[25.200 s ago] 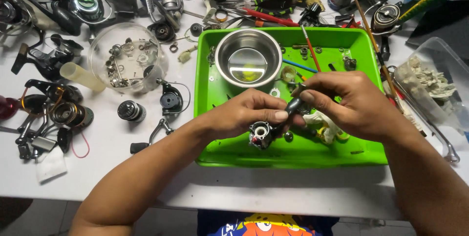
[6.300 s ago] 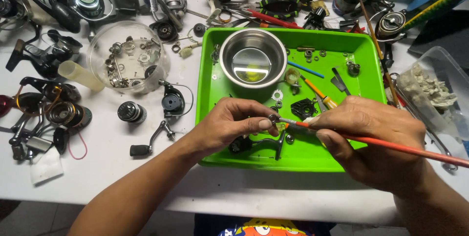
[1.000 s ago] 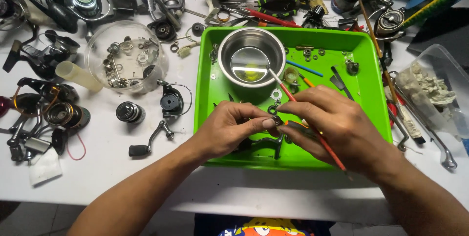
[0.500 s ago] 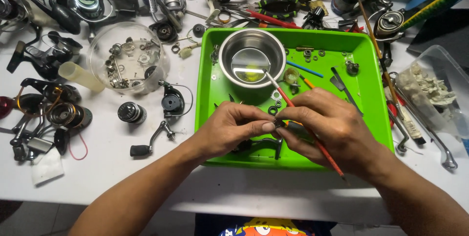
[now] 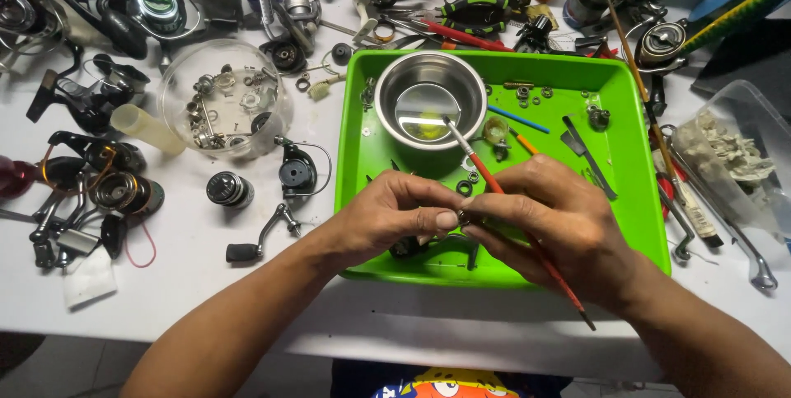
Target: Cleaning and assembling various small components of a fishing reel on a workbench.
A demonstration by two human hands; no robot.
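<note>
From the head camera, my left hand (image 5: 395,217) pinches a small metal reel part (image 5: 463,217) over the green plastic tray's (image 5: 634,200) near edge, fingertips closed on it. My right hand (image 5: 552,221) meets it from the right, fingers closed around a slim red-handled brush (image 5: 527,237). The brush's long axis runs from the tray's near-right corner up-left, bristles in the steel bowl (image 5: 428,97).

green tray (image 5: 634,167), red brush (image 5: 527,237), steel bowl (image 5: 394,89)
</note>
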